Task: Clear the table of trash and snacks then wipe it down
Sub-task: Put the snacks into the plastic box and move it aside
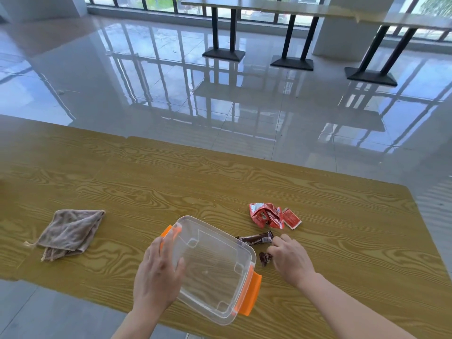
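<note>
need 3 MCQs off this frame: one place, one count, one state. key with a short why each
1. Where does the cloth lie? A left of the clear box B inside it C on top of it
2. How many orange latches show on the box? A one B two C four
3. What is the right hand doing? A pinching the dark wrapper scrap B lying flat C hanging idle
Key: 1A, it sits apart, further left; 2B, one latch at each end; 3A, the hand closes on the scrap.
</note>
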Available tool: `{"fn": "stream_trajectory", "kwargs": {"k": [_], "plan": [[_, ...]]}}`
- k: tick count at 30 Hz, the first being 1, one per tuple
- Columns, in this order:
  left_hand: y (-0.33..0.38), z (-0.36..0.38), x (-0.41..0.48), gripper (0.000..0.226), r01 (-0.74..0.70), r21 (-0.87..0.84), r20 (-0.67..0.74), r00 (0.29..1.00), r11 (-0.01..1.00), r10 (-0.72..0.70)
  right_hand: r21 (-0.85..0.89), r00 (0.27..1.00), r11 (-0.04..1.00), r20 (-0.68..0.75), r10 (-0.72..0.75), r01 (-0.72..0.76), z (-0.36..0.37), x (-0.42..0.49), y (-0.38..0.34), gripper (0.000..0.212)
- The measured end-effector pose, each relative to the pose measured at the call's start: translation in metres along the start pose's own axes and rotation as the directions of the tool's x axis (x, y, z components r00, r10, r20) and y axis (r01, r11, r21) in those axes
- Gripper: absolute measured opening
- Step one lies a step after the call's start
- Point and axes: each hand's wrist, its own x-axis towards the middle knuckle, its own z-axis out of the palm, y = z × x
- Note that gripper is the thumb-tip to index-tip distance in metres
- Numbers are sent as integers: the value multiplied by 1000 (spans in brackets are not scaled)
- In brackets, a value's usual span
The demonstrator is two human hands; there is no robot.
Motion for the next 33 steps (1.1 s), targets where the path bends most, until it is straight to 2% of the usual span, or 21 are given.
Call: {"fn": "stream_trajectory", "kwargs": {"k": [4,7,13,18,21,23,24,25,26,28,29,31,33], "plan": [[1,0,-1,83,25,2,6,1000,1000,-25,71,997,997,-76,28,-23,-13,-5,-5,21],[3,1,-2,84,40,7,8,999,999,-40,229,975,967,-165,149,-110,-26,-4,-11,29],[5,-1,-3,85,47,10,20,999,999,-47,364,980,925,-117,159,-107,-39,24,-22,19],[6,-2,-3,84,58,9,13,998,998,-58,412,974,906,-149,172,-97,-46,31,-24,17],[7,-2,-4,83,63,10,6,998,998,-63,497,916,867,-331,227,-36,-72,34,-28,11],[7,-2,-4,83,61,8,-10,998,998,-61,571,813,815,-519,263,101,-98,33,-40,2],[7,-1,-3,83,58,9,-13,998,998,-58,597,784,783,-566,255,176,-110,32,-50,5],[7,0,-3,82,53,13,-17,998,998,-53,616,799,750,-565,207,242,-120,30,-61,7],[7,0,-3,81,47,21,-22,999,999,-47,628,849,728,-514,124,274,-124,28,-74,7],[9,2,-2,79,56,28,-43,998,998,-55,598,955,761,-279,-95,251,-115,26,-99,9],[11,3,-2,78,72,21,-55,996,997,-71,536,973,812,-134,-187,230,-106,26,-108,12],[16,4,-3,79,100,-1,-72,992,995,-100,359,961,911,105,-256,204,-89,30,-121,14],[18,4,-2,78,108,-9,-81,991,994,-108,264,943,946,221,-250,189,-79,35,-126,15]]}}
